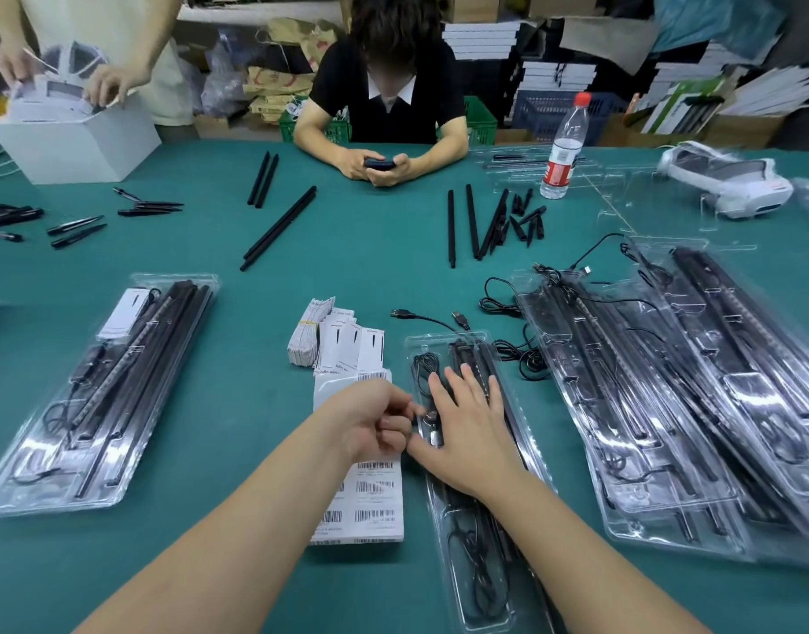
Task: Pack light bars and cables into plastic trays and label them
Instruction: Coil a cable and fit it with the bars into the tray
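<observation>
A clear plastic tray (480, 569) with black light bars and a coiled cable lies in front of me on the green table. My right hand (466, 432) rests flat on it, fingers spread and straight. My left hand (377, 423) sits just left of the tray with its fingers curled; its fingertips meet near the tray's edge, and I cannot tell whether they pinch anything. Under the left hand lies a sheet of barcode labels (370, 501). White cards (343, 345) are stacked beyond it.
A filled tray (101, 404) lies at left, several stacked trays (677, 404) at right. Loose cables (508, 313), black bars (279, 228) and spikes (526, 221) lie mid-table. A water bottle (565, 148) stands far right. One person sits opposite with a phone; another handles a white box (73, 139).
</observation>
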Motion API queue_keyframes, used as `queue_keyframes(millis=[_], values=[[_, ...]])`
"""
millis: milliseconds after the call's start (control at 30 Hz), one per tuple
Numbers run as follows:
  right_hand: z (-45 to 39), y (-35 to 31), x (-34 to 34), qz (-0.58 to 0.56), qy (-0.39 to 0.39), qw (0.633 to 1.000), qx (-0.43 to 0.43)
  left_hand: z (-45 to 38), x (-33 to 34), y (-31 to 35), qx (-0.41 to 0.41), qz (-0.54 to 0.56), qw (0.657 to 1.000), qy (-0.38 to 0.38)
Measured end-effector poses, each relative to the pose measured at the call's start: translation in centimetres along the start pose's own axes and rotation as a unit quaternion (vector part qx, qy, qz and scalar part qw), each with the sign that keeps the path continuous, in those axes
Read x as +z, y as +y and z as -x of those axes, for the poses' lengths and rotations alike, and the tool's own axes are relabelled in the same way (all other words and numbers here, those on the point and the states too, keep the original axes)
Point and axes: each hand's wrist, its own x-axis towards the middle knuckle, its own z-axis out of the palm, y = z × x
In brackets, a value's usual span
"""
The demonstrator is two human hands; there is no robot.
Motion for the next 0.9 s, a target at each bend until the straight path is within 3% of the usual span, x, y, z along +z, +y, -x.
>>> queue_keyframes(millis=[167,333,400,500,533,600,700,900], values=[[0.1,-0.1,0.0,-0.005,0.003,1.0,0.003,0.1,0.3,0.2,0.057,-0.122,0.99,0.044],[-0.1,-0.1,0.2,0.001,-0.003,1.0,0.009,0.4,-0.3,1.2,0.183,-0.294,0.923,0.165],[-0.1,0.0,0.3,0.0,-0.006,1.0,0.009,0.6,-1.7,2.6,0.266,-0.384,0.848,0.252],[-0.1,0.0,0.3,0.002,-0.01,1.0,0.007,0.4,-4.2,4.6,0.34,-0.515,0.681,0.395],[-0.1,0.0,0.3,0.004,-0.013,1.0,0.007,0.1,-4.8,5.1,0.343,-0.529,0.655,0.416],[-0.1,-0.1,0.3,0.008,-0.014,1.0,0.008,-0.7,-5.3,5.8,0.339,-0.55,0.634,0.425],[-0.1,-0.1,0.2,0.009,-0.01,1.0,0.007,-2.2,-4.7,6.3,0.319,-0.585,0.627,0.402],[-0.1,-0.2,0.4,0.016,-0.012,1.0,0.009,-4.5,-2.3,6.6,0.184,-0.658,0.61,0.402]])
